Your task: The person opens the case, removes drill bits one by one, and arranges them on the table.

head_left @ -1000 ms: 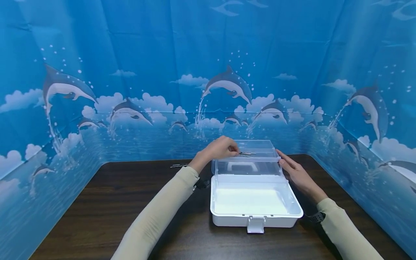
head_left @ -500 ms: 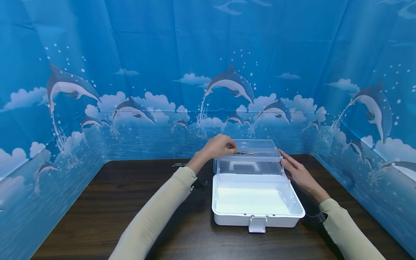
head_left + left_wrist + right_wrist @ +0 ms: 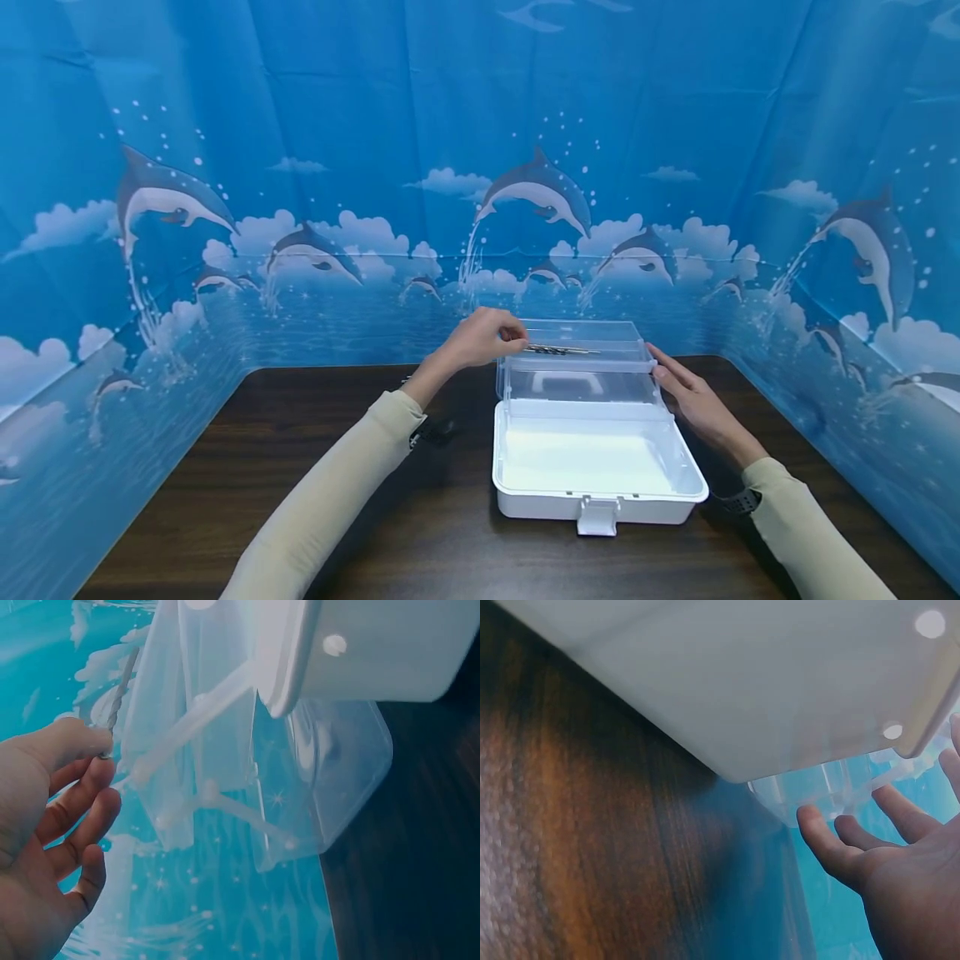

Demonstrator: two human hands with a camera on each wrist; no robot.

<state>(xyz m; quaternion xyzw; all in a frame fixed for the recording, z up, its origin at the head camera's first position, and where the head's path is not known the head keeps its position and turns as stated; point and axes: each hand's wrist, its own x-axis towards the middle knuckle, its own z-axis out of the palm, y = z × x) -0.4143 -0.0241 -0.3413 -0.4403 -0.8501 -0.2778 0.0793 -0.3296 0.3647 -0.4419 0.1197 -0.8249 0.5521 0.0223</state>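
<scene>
My left hand (image 3: 487, 335) is at the left end of the upper clear tray (image 3: 626, 357) of an opened storage box. Between its thumb and index finger it pinches the end of a thin grey drill bit (image 3: 120, 697) with a spiral flute; the other fingers are loosely bent. Slim metal bits (image 3: 562, 350) show lengthwise at that tray, just right of the fingertips. My right hand (image 3: 697, 404) rests its fingers along the right side of the clear trays, with the fingers spread and relaxed (image 3: 907, 877). The white box base (image 3: 600, 508) stands below the trays.
A lower clear tray (image 3: 577, 385) sits between the upper tray and the base. A white latch (image 3: 597, 518) hangs down at the box front. More metal bits (image 3: 407, 379) lie on the dark wood table (image 3: 247, 450) behind the left wrist. A dolphin-print curtain (image 3: 375, 167) surrounds the table.
My left hand has slid left along the upper tray, uncovering more of the bits there. The right hand has stayed at the tray's right side. The head view has shifted slightly.
</scene>
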